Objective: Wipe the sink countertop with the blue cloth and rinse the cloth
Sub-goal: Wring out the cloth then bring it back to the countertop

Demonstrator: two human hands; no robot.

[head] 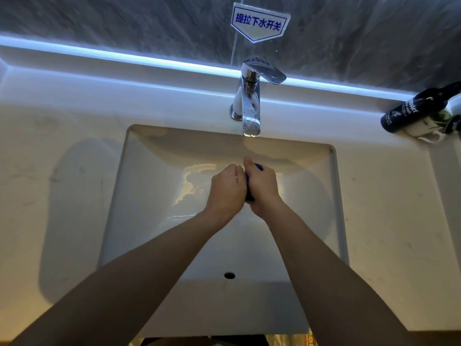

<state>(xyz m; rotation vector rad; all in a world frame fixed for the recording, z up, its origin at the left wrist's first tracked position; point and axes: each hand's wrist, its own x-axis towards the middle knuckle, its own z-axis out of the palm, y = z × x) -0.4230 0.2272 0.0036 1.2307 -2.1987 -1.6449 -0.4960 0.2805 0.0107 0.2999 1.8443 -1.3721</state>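
Both hands, left (228,188) and right (262,183), clench the cloth (249,196) mid-basin, seemingly wringing; next likely rinse under the tap (250,116) at 12 o'clock.

there is 1 view, from a camera on the person's head, looking steeply down and forward over the sink basin (139,221). the wide lens bends the countertop (50,151) edges. the faucet (249,106) stands at the far side, the dark wall (124,23) behind it; both forearms enter from the near edge, close under the lens.
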